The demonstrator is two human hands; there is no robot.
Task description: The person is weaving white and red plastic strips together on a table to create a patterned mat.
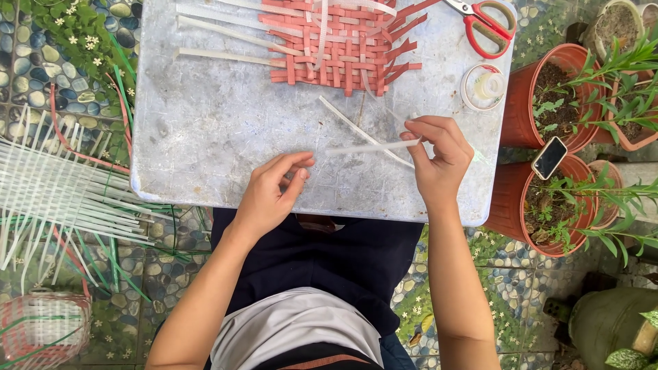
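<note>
My right hand point(439, 161) has thumb and forefinger pinched closed on the end of a white plastic strip point(370, 146), which runs leftward from the fingertips just above the tabletop. A second white strip point(356, 129) lies crossed beneath it on the table, slanting from upper left to lower right. My left hand point(271, 192) is empty: the fingers are loosely curled with the tips drawn near the thumb, holding nothing, resting low on the pale grey tabletop point(205, 130) a little apart from the free end of the held strip.

Farther out, at the far edge of the table, sits a partly woven mat of reddish-brown strips point(343, 48) with several white strips threaded through it. I judge the weave well begun but far from complete: its centre is interlaced, while loose red ends fan out on the right and long white ends point(226, 34) trail off to the left unwoven. The strip in my grip is not yet worked into that panel.

Red-handled scissors point(486, 24) lie at the far right corner, with a roll of clear tape point(483, 87) just below them. To my left on the ground lies a bundle of white and green strips point(62, 199), which looks like ample stock left to use. Terracotta plant pots point(548, 96) stand to the right, a phone point(550, 157) propped between them.
</note>
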